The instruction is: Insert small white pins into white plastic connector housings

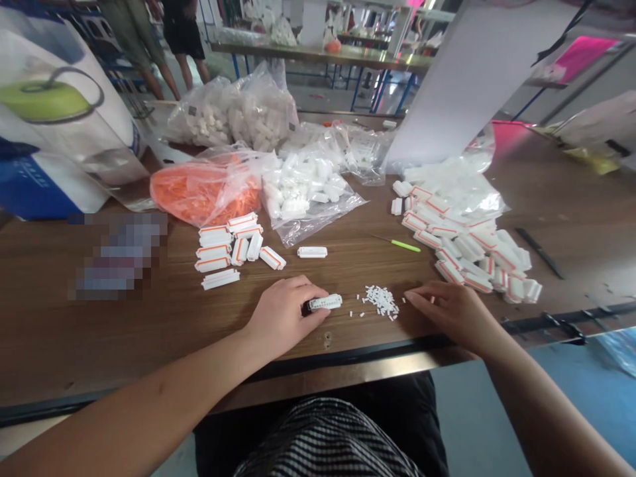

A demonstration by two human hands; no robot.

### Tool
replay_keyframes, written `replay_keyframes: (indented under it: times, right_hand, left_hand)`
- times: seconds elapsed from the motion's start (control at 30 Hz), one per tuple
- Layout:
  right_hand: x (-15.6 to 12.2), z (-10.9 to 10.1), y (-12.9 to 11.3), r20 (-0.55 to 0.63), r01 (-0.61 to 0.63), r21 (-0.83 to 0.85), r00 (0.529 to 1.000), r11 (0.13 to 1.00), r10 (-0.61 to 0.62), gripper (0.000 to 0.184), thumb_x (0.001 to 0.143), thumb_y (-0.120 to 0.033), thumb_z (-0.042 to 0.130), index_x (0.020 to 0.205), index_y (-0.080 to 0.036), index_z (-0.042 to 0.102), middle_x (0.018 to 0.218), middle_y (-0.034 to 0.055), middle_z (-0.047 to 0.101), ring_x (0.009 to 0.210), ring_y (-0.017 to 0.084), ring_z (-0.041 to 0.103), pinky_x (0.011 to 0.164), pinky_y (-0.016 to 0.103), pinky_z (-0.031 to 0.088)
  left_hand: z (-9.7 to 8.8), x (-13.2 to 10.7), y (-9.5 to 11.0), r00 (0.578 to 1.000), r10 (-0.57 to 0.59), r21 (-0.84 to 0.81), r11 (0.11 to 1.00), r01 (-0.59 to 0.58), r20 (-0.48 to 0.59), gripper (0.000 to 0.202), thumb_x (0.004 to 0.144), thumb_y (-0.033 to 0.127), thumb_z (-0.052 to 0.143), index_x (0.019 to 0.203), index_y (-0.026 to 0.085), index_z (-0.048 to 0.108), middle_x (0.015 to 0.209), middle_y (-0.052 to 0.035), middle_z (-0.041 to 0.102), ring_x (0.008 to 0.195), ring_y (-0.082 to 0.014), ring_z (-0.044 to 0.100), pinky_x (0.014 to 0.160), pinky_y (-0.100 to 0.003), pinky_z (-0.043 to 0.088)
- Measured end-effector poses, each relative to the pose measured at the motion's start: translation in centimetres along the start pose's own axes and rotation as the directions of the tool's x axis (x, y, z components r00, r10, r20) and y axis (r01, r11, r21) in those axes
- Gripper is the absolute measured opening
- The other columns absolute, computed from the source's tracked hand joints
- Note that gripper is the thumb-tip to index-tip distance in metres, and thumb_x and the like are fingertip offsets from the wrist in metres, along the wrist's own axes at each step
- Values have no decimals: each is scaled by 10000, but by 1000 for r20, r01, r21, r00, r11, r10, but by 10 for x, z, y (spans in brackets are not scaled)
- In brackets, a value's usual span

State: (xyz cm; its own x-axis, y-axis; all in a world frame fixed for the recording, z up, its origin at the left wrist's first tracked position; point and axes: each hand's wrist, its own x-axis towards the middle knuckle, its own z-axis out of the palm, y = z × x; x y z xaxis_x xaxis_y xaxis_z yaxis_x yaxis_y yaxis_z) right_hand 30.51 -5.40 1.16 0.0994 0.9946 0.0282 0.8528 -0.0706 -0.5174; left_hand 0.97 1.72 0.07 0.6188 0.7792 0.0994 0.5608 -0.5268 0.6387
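Observation:
My left hand (285,308) is closed round a white plastic connector housing (325,303), gripped between thumb and fingers with its row of small holes facing up. A black piece shows at the housing's left end, partly covered by the fingers. To its right lies a loose pile of tiny white pegs (381,300), a few of them scattered apart. At the pile's right side, my right hand (450,311) rests low over the table, thumb and forefinger pinched together, with one small white peg (404,300) at their tips.
Orange-striped white housings lie in a left group (213,250) and a larger right heap (467,242). One housing (312,252) sits ahead. A green-handled pick (405,246) and a dark flat tool (539,253) lie on the table. Bags of orange parts (199,192) and white parts (308,182) stand behind.

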Motion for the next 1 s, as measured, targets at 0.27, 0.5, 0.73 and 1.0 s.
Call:
replay_keyframes:
  times: [0.27, 0.5, 0.73, 1.0]
  right_hand:
    - [-5, 2, 10, 44, -18, 84, 999, 996, 15, 238, 839, -403, 622, 855, -234, 788, 852, 43, 765, 657, 180, 649, 598, 317, 505]
    - [0, 1, 5, 63, -20, 96, 998, 995, 14, 219, 815, -395, 632, 816, -240, 787, 778, 25, 763, 589, 171, 620, 573, 318, 499]
    - [7, -3, 12, 72, -15, 118, 997, 993, 7, 231, 821, -387, 618, 864, -236, 788, 862, 50, 775, 703, 203, 671, 620, 336, 528]
    - [7, -2, 11, 94, 49, 126, 994, 991, -62, 186, 821, -352, 624, 820, -230, 764, 797, 39, 731, 708, 183, 657, 650, 321, 519]
  left_hand:
    - [-1, 0, 1, 1000, -5, -12, 1000, 5, 6, 145, 837, 270, 684, 966, 225, 732, 888, -24, 691, 718, -157, 596, 733, -337, 492]
    - [-1, 0, 2, 1000, -9, -8, 1000, 9, 8, 142, 839, 257, 686, 970, 224, 729, 900, -24, 691, 726, -161, 601, 739, -341, 490]
    - [0, -1, 0, 1000, 8, -9, 1000, -8, -9, 140, 837, 264, 688, 968, 232, 725, 894, -19, 691, 721, -157, 603, 740, -337, 495]
    - [-1, -1, 0, 1000, 2, -9, 1000, -2, 8, 145, 845, 267, 675, 970, 222, 732, 889, -25, 682, 726, -162, 595, 753, -348, 485]
